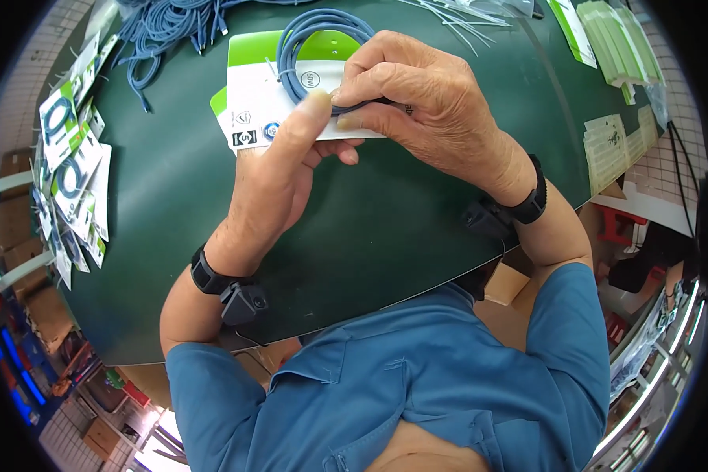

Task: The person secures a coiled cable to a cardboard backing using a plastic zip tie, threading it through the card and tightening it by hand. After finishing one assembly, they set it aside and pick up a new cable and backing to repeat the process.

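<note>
A coiled blue-grey cable (322, 17) lies against a white and green packaging card (252, 86) above the far part of the table. A thin white cable tie (272, 69) goes round the coil's left side. My left hand (279, 165) grips the card's lower edge, thumb on top near the coil and fingers underneath. My right hand (425, 98) is closed on the lower right of the coil, with thumb and index finger pinched together beside the left thumb. The cable's ends are hidden by my fingers. Another green corner shows beneath the card's left side.
Loose blue-grey cables (169, 31) are heaped at the far left of the green table (354, 244). Several carded cables (71, 177) pile along the left edge. White cable ties (456, 20) lie at the back; green-white cards (617, 43) and printed sticker sheets (606, 149) lie right.
</note>
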A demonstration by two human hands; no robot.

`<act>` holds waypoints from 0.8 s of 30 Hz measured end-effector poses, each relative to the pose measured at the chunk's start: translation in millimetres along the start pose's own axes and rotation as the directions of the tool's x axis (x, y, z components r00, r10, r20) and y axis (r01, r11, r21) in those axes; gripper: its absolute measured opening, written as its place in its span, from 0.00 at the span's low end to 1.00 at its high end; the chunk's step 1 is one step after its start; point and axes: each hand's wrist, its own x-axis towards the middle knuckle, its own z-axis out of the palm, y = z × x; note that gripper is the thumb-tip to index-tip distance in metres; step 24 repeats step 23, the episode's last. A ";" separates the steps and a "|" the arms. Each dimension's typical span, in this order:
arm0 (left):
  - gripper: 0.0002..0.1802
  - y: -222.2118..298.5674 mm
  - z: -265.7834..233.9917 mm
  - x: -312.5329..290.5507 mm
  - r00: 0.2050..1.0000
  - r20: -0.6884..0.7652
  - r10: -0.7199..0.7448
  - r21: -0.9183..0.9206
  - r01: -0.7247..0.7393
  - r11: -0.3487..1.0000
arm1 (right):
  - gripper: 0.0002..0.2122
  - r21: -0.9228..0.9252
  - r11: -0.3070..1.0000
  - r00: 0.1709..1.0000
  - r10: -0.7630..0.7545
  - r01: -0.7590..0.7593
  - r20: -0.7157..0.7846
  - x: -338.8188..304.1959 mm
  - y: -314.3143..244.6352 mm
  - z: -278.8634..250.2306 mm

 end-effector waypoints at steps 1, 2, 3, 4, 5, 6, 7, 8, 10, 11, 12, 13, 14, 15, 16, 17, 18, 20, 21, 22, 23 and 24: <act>0.18 0.0 -0.9 0.5 1.000 -0.015 0.005 -0.014 -0.005 1.000 | 0.10 0.017 1.000 1.000 0.021 -0.021 -0.016 -0.2 -0.4 4.1; 0.18 -0.2 -2.5 1.9 1.000 -0.026 0.013 0.015 -0.013 1.000 | 0.10 0.022 1.000 1.000 0.020 -0.020 0.005 -0.1 -0.5 8.0; 0.18 -1.7 -3.5 3.1 0.999 -0.038 0.022 0.039 -0.021 0.999 | 0.10 0.021 1.000 1.000 0.010 -0.010 -0.005 -0.6 -0.6 10.9; 0.18 -2.9 -4.4 3.4 0.998 -0.050 0.031 0.063 -0.028 0.998 | 0.11 0.020 1.000 1.000 0.000 0.000 -0.015 -1.0 -0.9 13.8; 0.18 -3.4 -5.6 2.8 0.997 -0.066 0.037 0.044 -0.034 0.998 | 0.11 0.019 1.000 1.000 -0.010 0.010 -0.024 -1.1 -1.5 16.4; 0.18 -4.6 -7.0 3.1 0.996 -0.078 0.048 0.093 -0.040 0.995 | 0.11 0.019 1.000 1.000 -0.010 0.010 0.001 -1.7 -2.1 18.1; 0.17 -5.7 -8.1 2.8 0.994 -0.089 0.058 0.142 -0.045 0.989 | 0.11 -0.003 1.000 1.000 -0.009 0.009 -0.004 -2.2 -3.2 20.0; 0.17 -6.2 -8.7 2.3 0.993 -0.097 0.067 0.196 -0.048 0.980 | 0.11 -0.027 1.000 1.000 -0.009 0.008 -0.015 -2.8 -4.2 22.1; 0.16 -7.2 -5.0 1.1 0.985 -0.158 0.066 0.174 -0.038 0.984 | 0.11 -0.052 0.999 1.000 -0.009 0.008 -0.012 -3.8 -5.1 22.1; 0.15 -5.9 -3.8 0.8 0.976 -0.209 0.061 0.175 -0.024 0.984 | 0.12 -0.048 0.999 1.000 -0.017 0.016 -0.001 -3.1 -5.3 22.3; 0.14 -5.5 -4.1 0.3 0.965 -0.258 0.055 0.177 -0.008 0.984 | 0.12 -0.044 0.999 1.000 -0.024 0.024 0.009 -2.4 -5.4 21.9; 0.14 -5.9 -7.5 0.2 0.964 -0.262 0.055 0.175 -0.009 0.984 | 0.12 -0.040 0.999 0.999 -0.031 0.031 0.017 -1.9 -5.5 21.3; 0.14 -6.3 -13.3 0.7 0.971 -0.227 0.071 0.223 -0.019 0.975 | 0.12 -0.037 0.999 0.999 -0.030 0.031 0.019 -1.6 -5.5 19.0; 0.15 -6.7 -19.0 1.3 0.978 -0.190 0.084 0.272 -0.030 0.962 | 0.13 -0.012 1.000 0.998 -0.014 0.014 0.069 -1.5 -5.6 14.6; 0.15 -6.9 -22.6 0.5 0.984 -0.151 0.091 0.322 -0.038 0.946 | 0.14 0.015 1.000 0.993 0.005 -0.007 0.115 -2.7 -6.2 11.1; 0.15 -6.6 -23.1 -0.3 0.985 -0.152 0.084 0.328 -0.030 0.944 | 0.15 0.041 0.999 0.987 0.023 -0.029 0.159 -3.6 -6.7 9.2; 0.15 -6.3 -22.6 -0.8 0.984 -0.156 0.084 0.308 -0.032 0.951 | 0.15 0.047 0.998 0.988 0.027 -0.035 0.152 -3.9 -7.2 9.0; 0.15 -4.7 -21.4 -2.1 0.983 -0.164 0.082 0.270 -0.035 0.962 | 0.15 0.039 0.998 0.983 0.041 -0.048 0.177 -3.7 -7.7 9.8; 0.15 -4.2 -20.6 -1.5 0.985 -0.158 0.075 0.277 -0.029 0.961 | 0.15 0.030 0.998 0.981 0.049 -0.055 0.187 -3.9 -7.4 8.1; 0.15 -3.6 -19.9 -1.5 0.988 -0.144 0.059 0.252 -0.021 0.968 | 0.15 0.033 0.998 0.981 0.048 -0.055 0.189 -4.5 -6.9 6.7; 0.15 -3.0 -19.5 -2.0 0.990 -0.131 0.044 0.227 -0.013 0.974 | 0.16 0.037 0.998 0.981 0.046 -0.054 0.191 -5.4 -6.2 5.5; 0.15 -3.0 -19.5 -2.0 0.990 -0.131 0.044 0.227 -0.013 0.974 | 0.16 0.037 0.998 0.981 0.046 -0.054 0.191 -5.4 -6.2 5.5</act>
